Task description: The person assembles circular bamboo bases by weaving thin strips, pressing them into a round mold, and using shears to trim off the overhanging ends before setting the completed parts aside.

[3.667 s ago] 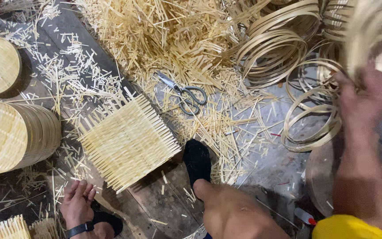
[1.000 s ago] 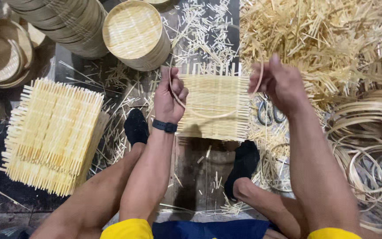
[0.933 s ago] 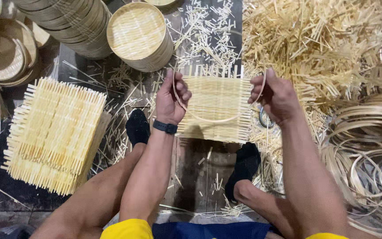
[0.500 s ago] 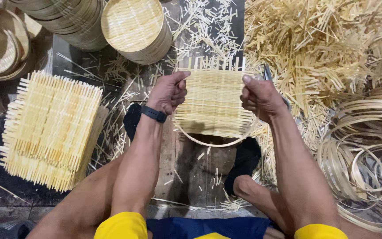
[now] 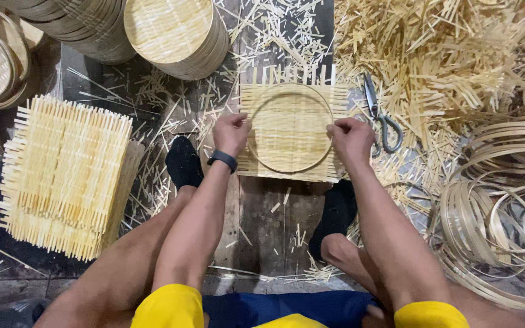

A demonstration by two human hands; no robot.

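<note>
On the floor, between the feet: a square woven bamboo mat lies flat on the dark plank, with a thin bamboo ring laid on top of it, inside the mat's edges.
Left hand: at the mat's left edge; fingers curled and pinching the ring's left side against the mat. A dark band sits on that wrist.
Right hand: at the mat's right edge; fingers bent and pinching the ring's right side, touching the mat.
Scissors: lying on the floor just beside the mat's right edge, handles near the right hand, not touched.
Stack of mats: square woven pieces piled near the floor's left edge, well apart from both hands.
Round trays: finished stack near the top edge, left of centre; further stacks toward the top left corner.
Loose rings: heaped at the right edge.
Offcuts: bamboo slivers heaped toward the top right corner, more scattered around the mat.
Feet: in dark socks, either side of the plank.
</note>
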